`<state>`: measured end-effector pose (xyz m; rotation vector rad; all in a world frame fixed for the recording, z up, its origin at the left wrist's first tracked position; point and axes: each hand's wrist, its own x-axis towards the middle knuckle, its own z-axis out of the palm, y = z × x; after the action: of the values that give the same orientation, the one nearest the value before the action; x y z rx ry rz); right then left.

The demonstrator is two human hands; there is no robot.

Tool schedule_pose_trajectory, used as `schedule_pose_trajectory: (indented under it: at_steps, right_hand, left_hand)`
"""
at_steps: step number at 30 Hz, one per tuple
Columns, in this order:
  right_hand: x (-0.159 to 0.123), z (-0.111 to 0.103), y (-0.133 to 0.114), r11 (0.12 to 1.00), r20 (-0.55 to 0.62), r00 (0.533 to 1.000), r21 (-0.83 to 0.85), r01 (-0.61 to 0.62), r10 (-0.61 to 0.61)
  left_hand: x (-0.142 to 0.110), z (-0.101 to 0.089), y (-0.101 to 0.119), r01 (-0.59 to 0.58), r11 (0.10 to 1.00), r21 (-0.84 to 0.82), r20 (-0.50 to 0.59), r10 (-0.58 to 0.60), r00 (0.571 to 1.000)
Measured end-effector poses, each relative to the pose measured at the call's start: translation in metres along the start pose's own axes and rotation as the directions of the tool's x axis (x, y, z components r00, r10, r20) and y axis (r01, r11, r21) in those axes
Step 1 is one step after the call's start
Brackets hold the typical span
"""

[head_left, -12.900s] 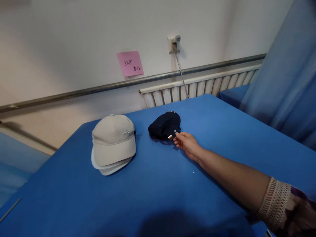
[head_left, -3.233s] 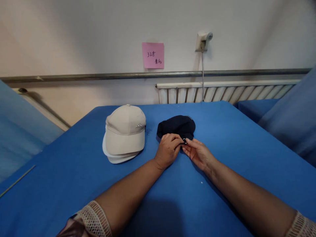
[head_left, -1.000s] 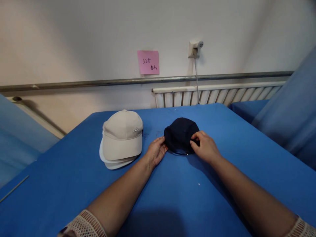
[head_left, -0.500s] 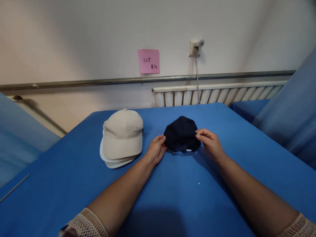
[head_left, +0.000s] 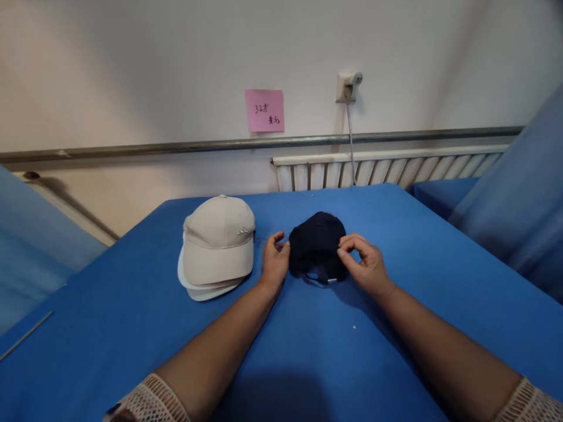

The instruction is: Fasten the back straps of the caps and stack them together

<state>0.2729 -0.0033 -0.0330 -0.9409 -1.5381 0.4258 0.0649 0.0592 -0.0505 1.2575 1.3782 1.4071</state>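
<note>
A dark navy cap [head_left: 314,246] sits on the blue table cover [head_left: 308,340], its rear strap and small metal buckle facing me. My left hand [head_left: 275,264] pinches the cap's left side with thumb and fingers curled. My right hand [head_left: 365,264] pinches its right side, fingers bent at the cap's edge. A beige cap [head_left: 220,240] lies to the left on top of a white one [head_left: 193,288], apart from both hands.
Behind the table run a metal rail [head_left: 176,146] and a white radiator [head_left: 387,167] along the wall. A pink note [head_left: 264,110] and a socket with a cable [head_left: 347,88] are on the wall. Blue fabric [head_left: 523,199] hangs at the right.
Both hands have drawn the navy cap's sides closer together and a little toward me; the cap now looks narrower and bunched. The beige cap has not moved.
</note>
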Motion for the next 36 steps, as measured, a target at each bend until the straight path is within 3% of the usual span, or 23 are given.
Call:
schedule_pose_trajectory:
  at_steps: [2,4,8,13,16,18,23,29,33,36]
  right_hand:
    - [-0.003,0.007,-0.009,0.993,0.086,0.993,-0.073,0.088,-0.082]
    - [-0.007,0.012,-0.016,0.978,0.153,0.978,-0.126,0.164,-0.144]
    - [-0.013,0.017,-0.024,0.941,0.230,0.947,-0.200,0.272,-0.225]
    - [-0.016,0.019,-0.026,0.945,0.258,0.938,-0.167,0.279,-0.232]
    - [-0.011,0.017,-0.018,0.976,0.072,0.989,-0.169,0.138,-0.127]
    - [-0.007,0.013,-0.010,0.975,-0.035,0.998,-0.221,0.036,-0.045]
    - [-0.003,0.009,-0.001,0.911,0.125,0.989,-0.411,-0.016,0.073]
    - [-0.004,0.020,0.003,0.818,0.184,0.977,-0.575,0.018,0.108]
    - [-0.002,0.021,0.009,0.799,0.189,0.976,-0.601,0.024,0.113]
    - [-0.001,0.017,0.009,0.829,0.127,0.987,-0.559,-0.007,0.094]
  left_hand:
    - [-0.003,-0.004,0.013,-0.189,0.969,0.160,0.043,0.184,0.982]
    - [-0.009,-0.008,0.030,-0.361,0.892,0.274,0.143,0.333,0.932]
    - [-0.021,-0.012,0.058,-0.561,0.695,0.449,0.325,0.458,0.827]
    - [-0.020,-0.015,0.068,-0.610,0.605,0.512,0.404,0.457,0.792]
    - [-0.019,-0.017,0.069,-0.622,0.605,0.497,0.382,0.492,0.783]
    - [-0.020,-0.017,0.071,-0.632,0.612,0.475,0.363,0.518,0.774]
    - [-0.024,-0.015,0.073,-0.641,0.630,0.439,0.343,0.541,0.768]
    - [-0.027,-0.012,0.069,-0.639,0.639,0.428,0.356,0.531,0.769]
    - [-0.027,-0.012,0.069,-0.630,0.645,0.432,0.354,0.522,0.776]
    - [-0.024,-0.013,0.069,-0.637,0.632,0.441,0.356,0.529,0.771]
